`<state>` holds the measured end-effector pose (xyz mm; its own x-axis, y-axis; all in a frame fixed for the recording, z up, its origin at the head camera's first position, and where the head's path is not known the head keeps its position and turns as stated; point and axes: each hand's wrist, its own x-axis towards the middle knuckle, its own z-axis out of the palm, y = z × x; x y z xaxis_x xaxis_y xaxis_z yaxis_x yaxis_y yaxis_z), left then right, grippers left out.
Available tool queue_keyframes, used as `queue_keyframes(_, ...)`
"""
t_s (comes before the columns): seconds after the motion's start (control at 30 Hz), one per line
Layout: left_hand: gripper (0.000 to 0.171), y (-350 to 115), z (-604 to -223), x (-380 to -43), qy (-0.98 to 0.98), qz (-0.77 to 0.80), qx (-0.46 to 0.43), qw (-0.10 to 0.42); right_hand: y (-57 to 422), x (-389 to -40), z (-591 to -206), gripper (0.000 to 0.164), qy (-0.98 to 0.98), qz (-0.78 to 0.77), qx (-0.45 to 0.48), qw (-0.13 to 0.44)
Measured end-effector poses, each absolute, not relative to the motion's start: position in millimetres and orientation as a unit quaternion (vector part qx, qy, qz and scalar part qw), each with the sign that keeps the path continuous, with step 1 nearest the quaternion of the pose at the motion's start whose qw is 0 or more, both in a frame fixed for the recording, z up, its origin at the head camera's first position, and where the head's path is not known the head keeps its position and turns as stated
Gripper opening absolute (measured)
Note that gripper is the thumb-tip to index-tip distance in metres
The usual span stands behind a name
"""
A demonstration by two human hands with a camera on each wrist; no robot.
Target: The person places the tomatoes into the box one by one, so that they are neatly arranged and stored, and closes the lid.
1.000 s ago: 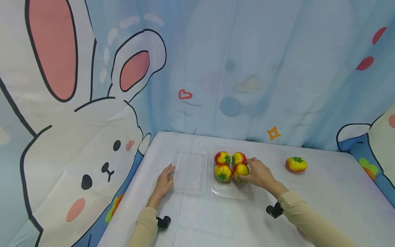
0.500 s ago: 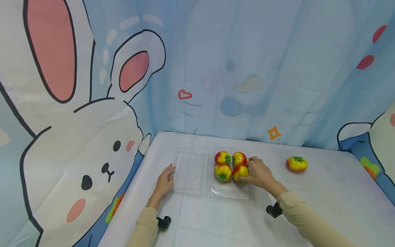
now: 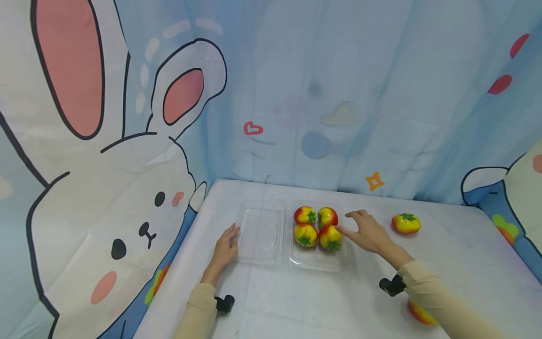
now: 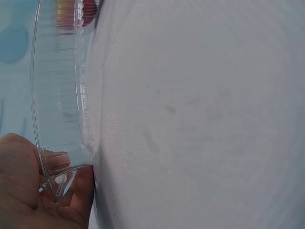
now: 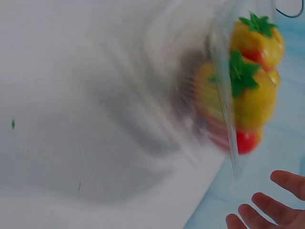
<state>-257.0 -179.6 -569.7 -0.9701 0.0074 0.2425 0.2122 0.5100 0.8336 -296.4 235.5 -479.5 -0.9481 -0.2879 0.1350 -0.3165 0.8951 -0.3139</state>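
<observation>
An unfolded clear plastic clamshell box (image 3: 315,262) lies on the white table. Its right half contains several red-and-yellow persimmon-like fruits (image 3: 306,235) with green leafy tops, set close together. My left hand (image 3: 224,252) holds the outer edge of the other half (image 3: 261,235); in the left wrist view its fingers (image 4: 82,191) are around the clear corner. My right hand (image 3: 370,233) hovers just right of the filled half with fingers spread, touching no fruit. The nearest one is the front right fruit (image 3: 330,238). The right wrist view also has these fruits (image 5: 250,95), partly behind the clear wall.
One more fruit (image 3: 406,223) sits on the table to the right of the box. Another fruit (image 3: 421,313) lies near the front, partly hidden by my right sleeve (image 3: 444,296). A blue curtain (image 3: 296,94) with cartoon prints hangs behind the table.
My right hand has let go of the front right fruit and moved right, away from it. The fruit by my right sleeve shows more now. My left hand has stayed in place.
</observation>
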Motion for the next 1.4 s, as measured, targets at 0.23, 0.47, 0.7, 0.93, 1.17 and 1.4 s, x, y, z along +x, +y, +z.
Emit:
queue_keyframes(0.23,0.043,-180.4,-570.9,-258.0,-0.865,-0.488,-0.059,0.103,284.1,-288.7,-460.8,0.065,-0.967,0.207,0.146,0.020)
queue_keyframes(0.47,0.043,-180.4,-572.4,-258.2,-0.865,-0.485,-0.060,0.109,339.8,-274.9,-458.9,0.061,-0.951,0.266,0.129,-0.091)
queue_keyframes(0.7,0.043,-180.8,-572.1,-256.9,-0.866,-0.483,-0.064,0.110,391.7,-257.2,-475.7,0.060,-0.889,0.338,0.067,-0.302)
queue_keyframes(0.93,0.043,-181.1,-568.5,-257.1,-0.866,-0.481,-0.066,0.117,412.2,-238.7,-494.8,0.056,-0.850,0.377,0.041,-0.367)
queue_keyframes(1.17,0.043,-180.0,-571.0,-259.1,-0.866,-0.482,-0.068,0.114,419.4,-231.8,-499.5,0.051,-0.829,0.406,0.054,-0.382)
queue_keyframes(1.4,0.042,-180.1,-572.4,-259.3,-0.867,-0.481,-0.068,0.116,422.9,-227.0,-501.9,0.046,-0.804,0.416,0.060,-0.422)
